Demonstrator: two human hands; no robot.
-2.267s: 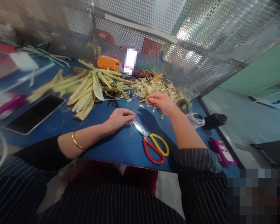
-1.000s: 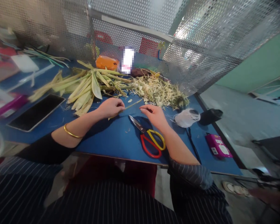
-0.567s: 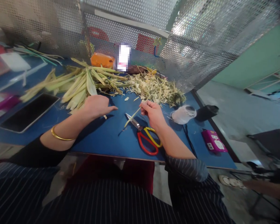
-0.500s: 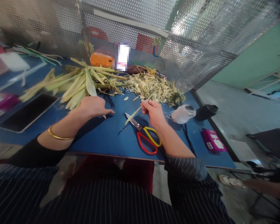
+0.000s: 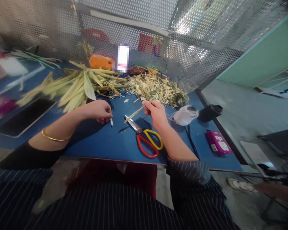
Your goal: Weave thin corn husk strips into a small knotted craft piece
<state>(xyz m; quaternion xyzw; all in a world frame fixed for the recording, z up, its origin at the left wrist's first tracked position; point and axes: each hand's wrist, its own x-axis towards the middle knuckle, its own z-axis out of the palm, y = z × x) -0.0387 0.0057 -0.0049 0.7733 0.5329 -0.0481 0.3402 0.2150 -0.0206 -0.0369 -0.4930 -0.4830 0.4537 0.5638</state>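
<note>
Between the thumb and fingers of my right hand (image 5: 156,112) is one end of a thin, pale green strip of husk (image 5: 134,114). Its free end slants down to the left, above the scissors' blades. My left hand (image 5: 99,111) is closed, with a small pale husk piece (image 5: 111,122) showing at its fingertips. Scissors (image 5: 144,135) with one red and one yellow handle lie on the blue table (image 5: 98,145) between my hands. Behind my left hand lies a bundle of long, dried corn husks (image 5: 74,92). A heap of shredded husk scraps (image 5: 156,88) lies behind my right hand.
A white thread spool (image 5: 184,115) and a black spool (image 5: 210,112) stand right of my right hand, near a purple packet (image 5: 218,142). A dark phone (image 5: 26,116) lies left. An orange packet (image 5: 100,61) sits by the perforated metal screen (image 5: 124,28).
The husk strip has passed from my left hand to my right. My left hand, with its thumb stretched out half a second ago, is now closed at the small piece. The scissors stayed put.
</note>
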